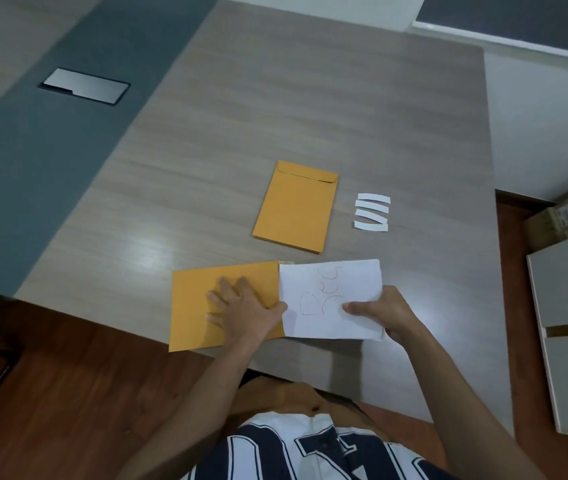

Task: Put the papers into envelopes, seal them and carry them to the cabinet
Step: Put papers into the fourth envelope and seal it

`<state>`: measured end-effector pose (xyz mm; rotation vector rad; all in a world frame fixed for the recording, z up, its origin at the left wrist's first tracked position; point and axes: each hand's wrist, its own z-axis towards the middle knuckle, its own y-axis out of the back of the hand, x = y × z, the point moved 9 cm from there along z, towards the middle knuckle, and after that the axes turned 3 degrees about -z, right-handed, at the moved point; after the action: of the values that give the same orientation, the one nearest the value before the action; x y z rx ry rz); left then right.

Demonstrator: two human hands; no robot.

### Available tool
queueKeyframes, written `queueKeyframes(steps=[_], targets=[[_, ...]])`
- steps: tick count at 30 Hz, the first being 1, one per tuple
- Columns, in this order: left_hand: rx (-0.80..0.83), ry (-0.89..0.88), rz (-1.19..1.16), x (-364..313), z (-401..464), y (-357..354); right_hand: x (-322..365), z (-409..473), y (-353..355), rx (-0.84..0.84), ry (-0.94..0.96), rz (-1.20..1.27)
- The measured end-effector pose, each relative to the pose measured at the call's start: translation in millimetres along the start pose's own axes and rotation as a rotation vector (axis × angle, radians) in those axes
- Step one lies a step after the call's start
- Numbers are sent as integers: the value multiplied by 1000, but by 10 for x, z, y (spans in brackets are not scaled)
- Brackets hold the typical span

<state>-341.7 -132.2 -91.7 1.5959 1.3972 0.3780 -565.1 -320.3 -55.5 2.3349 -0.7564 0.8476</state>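
With the left hand (pixel 241 306) pressing spread fingers on the near envelope (pixel 220 303) at the surface's near edge, the right hand (pixel 384 311) is pinching the papers (pixel 331 299) at its mouth — they are likely catching and crumpling if pushed askew.

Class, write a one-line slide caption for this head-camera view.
Left hand presses near envelope flat while right hand slides folded papers in; second envelope waits beyond.

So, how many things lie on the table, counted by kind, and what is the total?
Yellow envelopes: 2, one flat under the left hand, one farther back
White paper sheets: 1 bundle, pinched by the right hand; sheet count unclear
White strips: 4
Total: 7
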Motion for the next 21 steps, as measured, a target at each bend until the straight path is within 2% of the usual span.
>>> queueKeyframes(steps=[9,12,15,17,21], targets=[[30,-37,80,-21,-9,-33,88,119,-548,134,-31,-10],[48,-44,101,-26,-11,-35,88,162,-731,124,-28,-43],[113,-77,106,-17,6,6,41,192,-740,42,-38,-78],[136,-182,150,-53,39,120,24,174,-672,-34,-35,-38],[141,-582,408,-221,45,230,55,152,-584,-133,13,-63]])
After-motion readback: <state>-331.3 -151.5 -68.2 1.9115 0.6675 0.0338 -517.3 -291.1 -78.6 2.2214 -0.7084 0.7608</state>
